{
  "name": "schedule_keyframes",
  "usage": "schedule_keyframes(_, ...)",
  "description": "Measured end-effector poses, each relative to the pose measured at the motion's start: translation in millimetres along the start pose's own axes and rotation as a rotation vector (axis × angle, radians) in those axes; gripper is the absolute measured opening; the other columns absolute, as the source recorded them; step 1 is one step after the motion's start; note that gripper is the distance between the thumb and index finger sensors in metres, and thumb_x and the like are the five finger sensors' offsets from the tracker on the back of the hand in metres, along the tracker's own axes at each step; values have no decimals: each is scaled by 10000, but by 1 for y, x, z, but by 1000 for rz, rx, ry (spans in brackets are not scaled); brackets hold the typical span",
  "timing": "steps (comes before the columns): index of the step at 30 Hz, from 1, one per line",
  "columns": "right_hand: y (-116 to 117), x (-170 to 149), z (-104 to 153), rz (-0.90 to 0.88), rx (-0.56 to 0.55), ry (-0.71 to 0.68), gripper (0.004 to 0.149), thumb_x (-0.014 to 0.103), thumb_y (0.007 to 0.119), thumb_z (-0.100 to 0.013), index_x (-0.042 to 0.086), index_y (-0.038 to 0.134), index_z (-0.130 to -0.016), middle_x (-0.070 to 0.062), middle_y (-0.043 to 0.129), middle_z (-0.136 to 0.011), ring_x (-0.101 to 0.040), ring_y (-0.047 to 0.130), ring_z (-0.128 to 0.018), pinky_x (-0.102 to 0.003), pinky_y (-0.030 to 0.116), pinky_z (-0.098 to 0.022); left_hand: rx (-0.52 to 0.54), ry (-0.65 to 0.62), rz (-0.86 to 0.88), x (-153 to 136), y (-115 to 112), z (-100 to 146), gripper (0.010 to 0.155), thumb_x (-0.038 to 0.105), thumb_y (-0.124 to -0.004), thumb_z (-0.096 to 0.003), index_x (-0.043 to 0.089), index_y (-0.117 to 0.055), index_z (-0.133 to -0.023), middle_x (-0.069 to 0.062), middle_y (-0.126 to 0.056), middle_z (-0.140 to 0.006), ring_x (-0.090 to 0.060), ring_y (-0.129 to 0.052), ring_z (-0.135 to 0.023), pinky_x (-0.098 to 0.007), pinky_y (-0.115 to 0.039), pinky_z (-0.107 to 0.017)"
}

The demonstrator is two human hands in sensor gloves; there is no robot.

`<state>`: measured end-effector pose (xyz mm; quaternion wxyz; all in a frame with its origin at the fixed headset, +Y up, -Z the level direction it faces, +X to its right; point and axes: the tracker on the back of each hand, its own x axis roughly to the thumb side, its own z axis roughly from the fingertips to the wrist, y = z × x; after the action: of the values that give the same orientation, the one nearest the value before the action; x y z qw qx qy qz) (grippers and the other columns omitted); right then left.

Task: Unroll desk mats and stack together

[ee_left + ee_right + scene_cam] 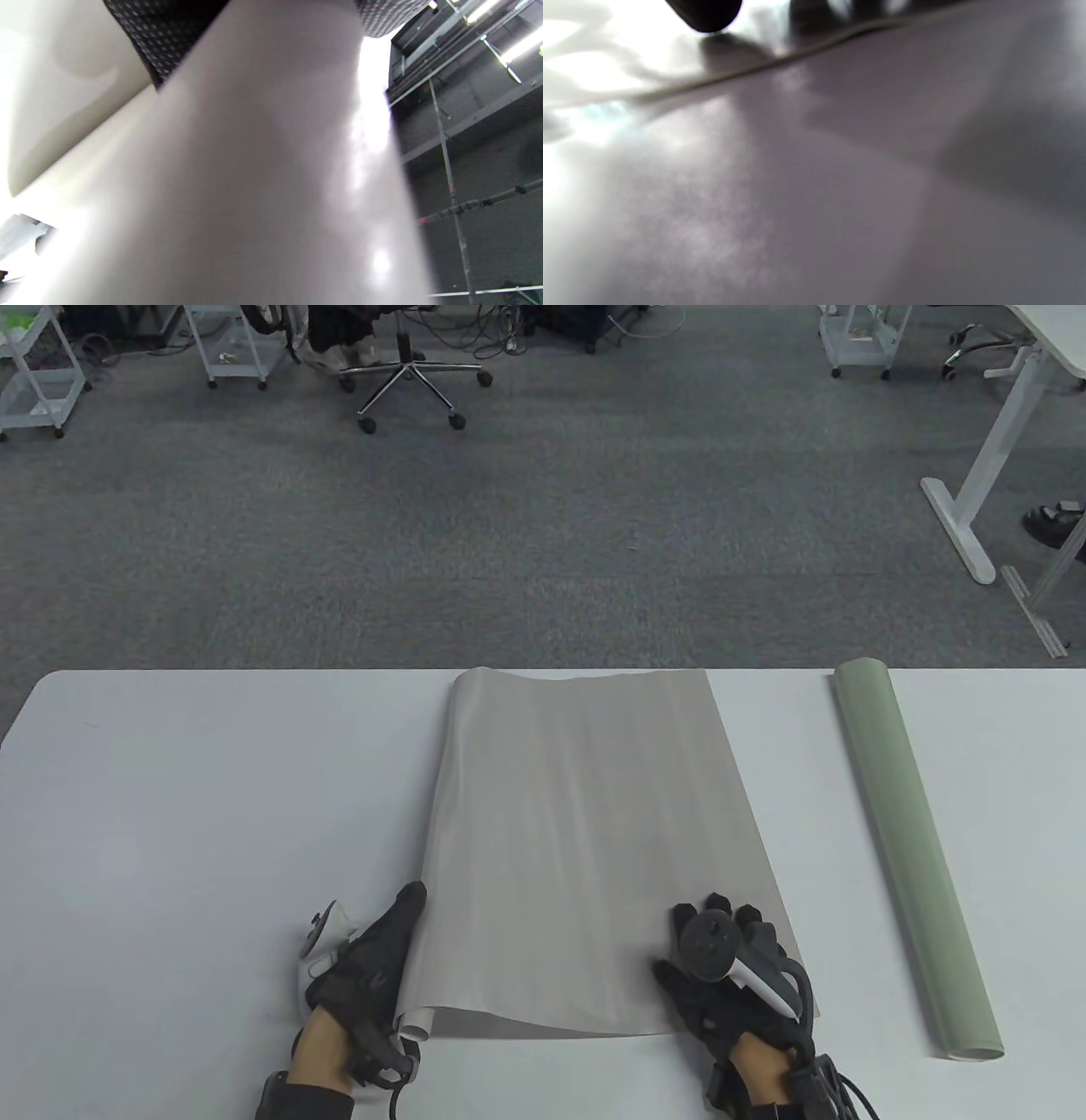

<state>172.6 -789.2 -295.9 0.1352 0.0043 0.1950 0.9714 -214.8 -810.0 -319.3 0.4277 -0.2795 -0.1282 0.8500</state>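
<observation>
My left hand (361, 976) grips the near-left corner of the grey mat (585, 848), which curls up there, though I cannot tell how its fingers lie; my right hand (734, 976) presses its spread fingers (751, 918) on the near-right corner. The mat lies unrolled away from me across the worktop (195, 831). The green roll (912, 857) lies just right of my right hand, the nearer one, long axis running away from me.

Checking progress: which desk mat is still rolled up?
The green mat, a tight tube at the table's right; the grey mat lies spread under both hands.
</observation>
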Motion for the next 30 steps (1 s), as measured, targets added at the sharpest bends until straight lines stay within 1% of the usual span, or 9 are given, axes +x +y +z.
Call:
schedule_keyframes(4, 0, -1, 0, -7, -1, -2, 752, 492, 559, -574, 166, 202, -1150, -273, 34, -1151, -642, 37, -989, -808, 210, -575, 33, -41, -2, 4, 1, 2, 947, 439, -611, -671, -98, 33, -1112, -200, -644, -1106, -289, -970, -779, -406, -927, -525)
schedule_keyframes(9, 0, -1, 0, -10, -1, 0, 754, 491, 561, -574, 165, 199, -1149, -274, 33, -1150, -642, 32, -986, -809, 207, -573, 58, -31, -18, 5, 7, 6, 923, 402, -622, -673, -52, 38, -1131, -225, -605, -1120, -321, -935, -830, -424, -922, -559)
schedule_keyframes(12, 0, -2, 0, -15, 1, 5, 752, 488, 561, -576, 168, 194, -1149, -270, 26, -1150, -640, 22, -986, -807, 198, -573, 43, -20, 37, 3, 8, 10, 893, 482, -570, -670, 12, 3, -1168, -237, -601, -1141, -344, -997, -821, -399, -1000, -488)
schedule_keyframes(14, 1, -2, 0, -16, 4, 3, 757, 490, 559, -576, 166, 187, -1149, -273, 18, -1148, -642, 16, -983, -809, 193, -570, 35, -5, 6, 6, 9, 9, 921, 504, -567, -665, -40, -7, -1154, -238, -611, -1143, -326, -1025, -781, -373, -1013, -457)
schedule_keyframes(17, 1, -2, 0, -17, 5, 3, 756, 490, 559, -577, 166, 185, -1149, -273, 18, -1148, -641, 13, -983, -809, 192, -570, -13, 9, -17, 7, 7, 8, 948, 526, -561, -663, -69, 3, -1139, -228, -657, -1122, -247, -1060, -666, -328, -1008, -415)
schedule_keyframes(22, 1, -3, -1, -21, 6, 2, 758, 489, 560, -576, 167, 184, -1149, -271, 13, -1148, -640, 10, -983, -808, 187, -572, 3, -22, -13, 7, 8, 7, 951, 474, -604, -672, -87, 18, -1122, -173, -668, -1076, -250, -997, -724, -360, -954, -476)
schedule_keyframes(26, 1, -6, -1, -31, 7, 4, 756, 488, 560, -577, 170, 182, -1150, -265, 9, -1149, -632, 2, -986, -804, 178, -574, 68, -33, -32, 7, 9, 9, 931, 411, -647, -670, -60, 7, -1135, -169, -659, -1084, -266, -977, -756, -380, -940, -504)
schedule_keyframes(29, 0, -6, -1, -27, 5, 2, 759, 491, 561, -575, 167, 187, -1150, -269, 16, -1149, -638, 10, -984, -806, 186, -572, 96, -37, -58, 7, 13, 11, 918, 410, -640, -671, -45, 2, -1144, -177, -621, -1115, -286, -950, -808, -394, -922, -547)
schedule_keyframes(30, 0, -6, -1, -30, 5, 2, 758, 490, 562, -575, 167, 189, -1150, -269, 16, -1149, -636, 11, -984, -805, 185, -572, 101, -40, -43, 6, 14, 13, 904, 433, -610, -673, -36, -3, -1150, -179, -615, -1124, -290, -948, -817, -391, -926, -551)
